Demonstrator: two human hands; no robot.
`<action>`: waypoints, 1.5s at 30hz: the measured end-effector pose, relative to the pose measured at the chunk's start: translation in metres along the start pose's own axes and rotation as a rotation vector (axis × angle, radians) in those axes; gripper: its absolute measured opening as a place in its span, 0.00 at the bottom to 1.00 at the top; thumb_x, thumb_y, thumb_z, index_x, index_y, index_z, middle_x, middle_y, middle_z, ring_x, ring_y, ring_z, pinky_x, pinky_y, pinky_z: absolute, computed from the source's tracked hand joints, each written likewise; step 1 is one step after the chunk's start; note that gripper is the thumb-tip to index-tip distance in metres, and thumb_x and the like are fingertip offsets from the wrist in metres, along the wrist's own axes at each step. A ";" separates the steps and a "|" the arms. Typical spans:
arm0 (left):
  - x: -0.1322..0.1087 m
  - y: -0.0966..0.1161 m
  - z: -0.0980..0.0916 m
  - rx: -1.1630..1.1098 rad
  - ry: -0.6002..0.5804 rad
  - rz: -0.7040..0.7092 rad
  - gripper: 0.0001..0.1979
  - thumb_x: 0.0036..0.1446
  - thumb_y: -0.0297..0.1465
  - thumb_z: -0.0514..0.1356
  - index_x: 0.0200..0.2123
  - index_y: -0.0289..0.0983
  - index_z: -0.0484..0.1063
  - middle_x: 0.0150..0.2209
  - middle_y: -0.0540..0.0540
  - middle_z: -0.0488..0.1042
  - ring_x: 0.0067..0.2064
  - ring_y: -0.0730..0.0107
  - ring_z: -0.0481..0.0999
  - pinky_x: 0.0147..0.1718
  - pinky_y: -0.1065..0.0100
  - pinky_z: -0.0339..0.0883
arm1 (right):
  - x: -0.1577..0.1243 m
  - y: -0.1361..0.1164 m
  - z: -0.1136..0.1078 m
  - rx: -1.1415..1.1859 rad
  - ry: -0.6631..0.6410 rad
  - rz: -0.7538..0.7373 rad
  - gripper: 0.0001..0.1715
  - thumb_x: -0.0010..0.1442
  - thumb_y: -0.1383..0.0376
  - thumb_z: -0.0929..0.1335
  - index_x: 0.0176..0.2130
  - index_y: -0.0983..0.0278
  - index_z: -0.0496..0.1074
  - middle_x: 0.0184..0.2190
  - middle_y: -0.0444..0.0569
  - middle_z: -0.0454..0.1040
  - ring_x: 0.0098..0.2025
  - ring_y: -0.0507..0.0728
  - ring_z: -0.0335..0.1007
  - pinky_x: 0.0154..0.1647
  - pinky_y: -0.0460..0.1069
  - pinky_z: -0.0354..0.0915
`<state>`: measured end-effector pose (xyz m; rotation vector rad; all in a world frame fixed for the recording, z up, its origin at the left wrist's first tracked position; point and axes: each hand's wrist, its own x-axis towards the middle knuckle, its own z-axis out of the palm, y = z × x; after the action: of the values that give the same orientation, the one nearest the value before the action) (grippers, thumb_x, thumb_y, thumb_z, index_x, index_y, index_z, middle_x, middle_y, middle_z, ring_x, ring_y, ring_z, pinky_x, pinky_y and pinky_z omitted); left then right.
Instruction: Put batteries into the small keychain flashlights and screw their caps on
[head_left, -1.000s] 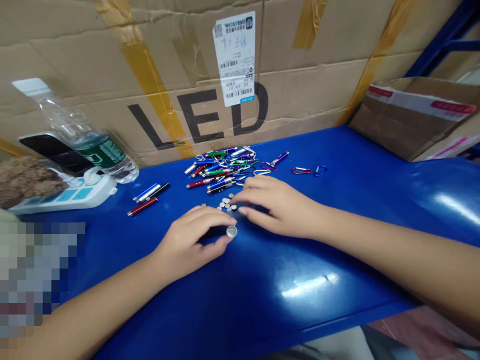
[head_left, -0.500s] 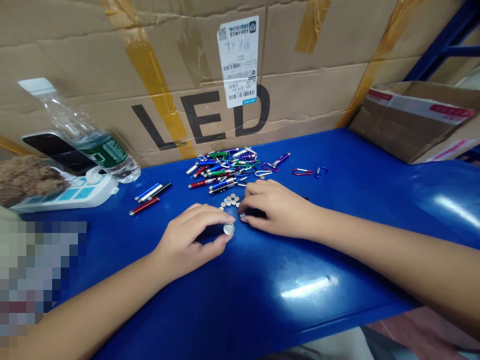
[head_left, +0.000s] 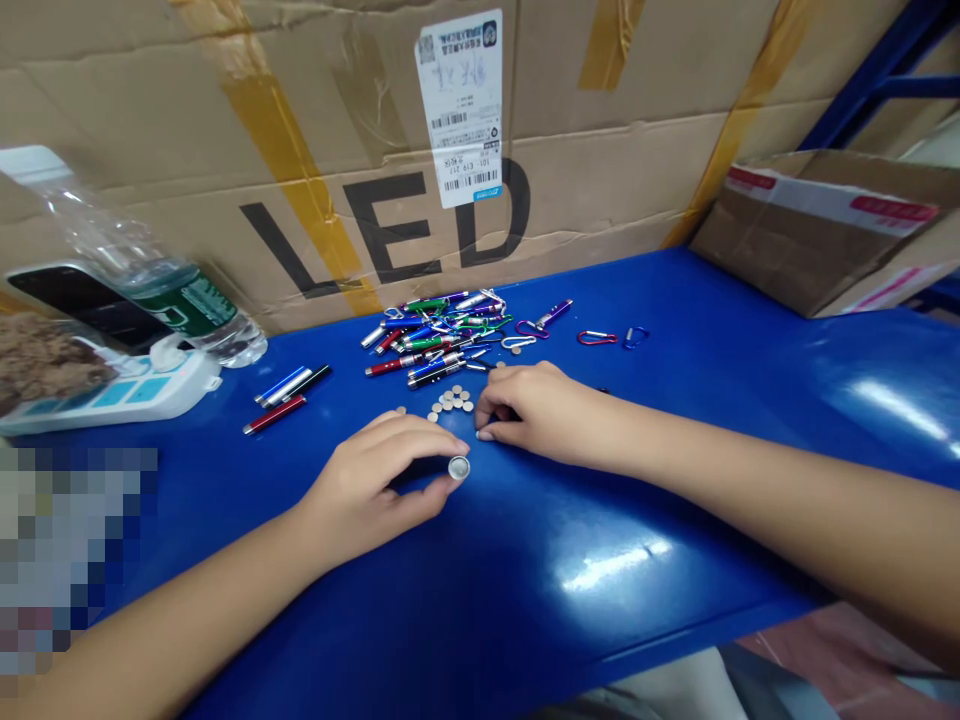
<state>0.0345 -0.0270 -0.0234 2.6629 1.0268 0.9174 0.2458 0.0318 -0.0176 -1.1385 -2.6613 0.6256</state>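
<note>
Between thumb and fingertips, my left hand (head_left: 386, 485) pinches a small round silver piece (head_left: 459, 467) with a raised rim, its round face turned up toward me. My right hand (head_left: 536, 410) is closed in a pinch just to the right, low over the table; what its fingertips hold, if anything, is too small to make out. Several button cells (head_left: 452, 399) lie loose between the hands, a bit further back. Behind them is a pile of small metal penlights (head_left: 431, 345) in several colours, some with carabiner clips.
At left, a few penlight tubes (head_left: 281, 395) lie near a white power strip (head_left: 180, 385), a water bottle (head_left: 187, 300) and a phone (head_left: 82, 305). Loose carabiners (head_left: 598, 338) lie at right. A large carton (head_left: 600, 190) backs the blue table (head_left: 525, 600); a smaller box (head_left: 780, 240) stands at right.
My right hand's fingers have drawn closer together near the button cells. My left hand keeps the silver piece almost in place. The view has shifted slightly.
</note>
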 end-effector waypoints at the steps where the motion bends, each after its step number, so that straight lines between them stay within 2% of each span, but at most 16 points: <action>1: -0.001 0.000 0.000 0.001 -0.008 -0.011 0.05 0.59 0.30 0.59 0.38 0.40 0.74 0.36 0.49 0.81 0.39 0.69 0.80 0.47 0.64 0.71 | 0.000 -0.002 -0.001 0.001 -0.016 0.024 0.06 0.56 0.71 0.69 0.34 0.62 0.77 0.36 0.46 0.76 0.39 0.54 0.69 0.39 0.48 0.57; 4: -0.001 0.000 0.001 0.001 -0.027 -0.027 0.06 0.59 0.31 0.59 0.38 0.40 0.75 0.36 0.48 0.81 0.40 0.68 0.80 0.47 0.64 0.70 | 0.000 -0.003 -0.004 0.035 -0.042 0.064 0.06 0.55 0.73 0.69 0.32 0.63 0.77 0.35 0.46 0.77 0.38 0.54 0.69 0.38 0.48 0.57; 7: -0.001 -0.001 0.001 0.002 -0.034 -0.016 0.06 0.59 0.30 0.59 0.39 0.40 0.75 0.36 0.48 0.81 0.40 0.68 0.79 0.47 0.64 0.70 | -0.004 -0.001 -0.008 0.185 -0.029 0.060 0.06 0.56 0.72 0.68 0.32 0.65 0.76 0.34 0.47 0.76 0.36 0.52 0.69 0.36 0.47 0.58; 9: 0.000 -0.001 0.002 0.001 -0.044 -0.006 0.06 0.59 0.30 0.59 0.39 0.40 0.74 0.36 0.48 0.81 0.40 0.68 0.79 0.47 0.64 0.69 | -0.009 0.000 -0.012 0.375 -0.025 0.030 0.05 0.57 0.69 0.68 0.33 0.65 0.76 0.33 0.46 0.76 0.34 0.51 0.68 0.35 0.46 0.59; 11: 0.000 -0.002 0.003 -0.004 -0.067 0.000 0.06 0.60 0.30 0.58 0.39 0.40 0.74 0.37 0.48 0.80 0.40 0.69 0.79 0.48 0.64 0.68 | -0.015 -0.002 -0.017 0.577 -0.050 -0.021 0.08 0.59 0.63 0.68 0.35 0.65 0.75 0.32 0.45 0.75 0.33 0.50 0.67 0.34 0.46 0.59; 14: -0.001 -0.003 0.004 -0.016 -0.096 0.006 0.06 0.60 0.29 0.58 0.40 0.40 0.73 0.37 0.49 0.80 0.39 0.71 0.79 0.49 0.64 0.66 | -0.022 -0.009 -0.021 0.747 -0.108 -0.053 0.12 0.58 0.57 0.69 0.34 0.64 0.75 0.28 0.43 0.72 0.29 0.49 0.63 0.31 0.46 0.58; 17: -0.002 -0.004 0.005 -0.022 -0.103 0.007 0.05 0.61 0.29 0.58 0.40 0.40 0.73 0.37 0.49 0.80 0.39 0.71 0.79 0.48 0.65 0.66 | -0.025 -0.017 -0.019 0.762 -0.151 0.009 0.13 0.55 0.56 0.71 0.33 0.64 0.75 0.22 0.39 0.64 0.24 0.47 0.56 0.26 0.45 0.53; 20: -0.002 -0.004 0.005 -0.025 -0.108 0.006 0.05 0.61 0.29 0.58 0.39 0.39 0.73 0.37 0.49 0.80 0.38 0.71 0.79 0.48 0.65 0.66 | -0.025 -0.021 -0.015 0.745 -0.148 0.056 0.12 0.54 0.58 0.71 0.33 0.65 0.75 0.20 0.37 0.59 0.23 0.46 0.52 0.24 0.45 0.50; 27: -0.002 -0.005 0.006 -0.016 -0.094 0.021 0.06 0.61 0.30 0.58 0.40 0.40 0.73 0.37 0.48 0.80 0.39 0.71 0.79 0.49 0.65 0.66 | -0.024 -0.022 -0.013 0.719 -0.061 0.047 0.12 0.54 0.59 0.71 0.35 0.65 0.71 0.22 0.38 0.62 0.24 0.47 0.55 0.25 0.45 0.54; 30: -0.001 -0.005 0.005 -0.017 -0.099 0.014 0.06 0.61 0.30 0.58 0.41 0.40 0.73 0.37 0.49 0.80 0.39 0.70 0.79 0.50 0.64 0.65 | -0.021 -0.018 -0.010 0.643 0.094 -0.008 0.10 0.60 0.60 0.67 0.39 0.65 0.70 0.26 0.41 0.66 0.27 0.49 0.60 0.29 0.46 0.58; 32: -0.001 -0.004 0.004 -0.011 -0.113 0.002 0.06 0.61 0.30 0.58 0.41 0.41 0.73 0.38 0.49 0.80 0.40 0.70 0.79 0.52 0.63 0.64 | -0.016 -0.012 -0.008 0.466 0.231 -0.057 0.08 0.62 0.64 0.65 0.40 0.65 0.71 0.30 0.45 0.69 0.31 0.51 0.63 0.34 0.47 0.60; 34: 0.000 -0.003 0.003 -0.003 -0.120 0.000 0.06 0.61 0.30 0.58 0.41 0.40 0.74 0.38 0.49 0.80 0.40 0.70 0.79 0.52 0.63 0.64 | -0.012 -0.004 -0.005 0.228 0.313 -0.126 0.08 0.61 0.67 0.65 0.40 0.65 0.72 0.33 0.48 0.70 0.36 0.54 0.65 0.39 0.49 0.61; 37: 0.001 -0.002 0.003 0.006 -0.124 0.001 0.06 0.61 0.30 0.58 0.40 0.40 0.74 0.38 0.49 0.80 0.40 0.70 0.79 0.51 0.64 0.65 | -0.007 0.004 0.001 -0.038 0.278 -0.215 0.11 0.61 0.68 0.66 0.43 0.65 0.74 0.36 0.52 0.70 0.40 0.56 0.66 0.42 0.51 0.60; 39: 0.001 -0.002 0.003 0.006 -0.125 -0.003 0.06 0.61 0.30 0.57 0.39 0.40 0.75 0.38 0.48 0.80 0.40 0.69 0.79 0.50 0.64 0.66 | -0.006 0.005 0.004 -0.142 0.235 -0.202 0.12 0.61 0.66 0.66 0.44 0.66 0.75 0.37 0.53 0.70 0.40 0.57 0.66 0.41 0.51 0.59; 45: 0.002 -0.002 0.003 0.005 -0.142 -0.014 0.07 0.61 0.30 0.57 0.40 0.41 0.75 0.38 0.48 0.80 0.40 0.69 0.79 0.50 0.63 0.67 | -0.002 0.001 0.010 -0.205 0.229 -0.090 0.14 0.61 0.61 0.68 0.43 0.67 0.76 0.37 0.54 0.71 0.39 0.57 0.66 0.38 0.50 0.57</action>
<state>0.0361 -0.0240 -0.0251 2.6765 1.0159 0.7120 0.2451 0.0277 -0.0267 -1.0594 -2.6034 0.1967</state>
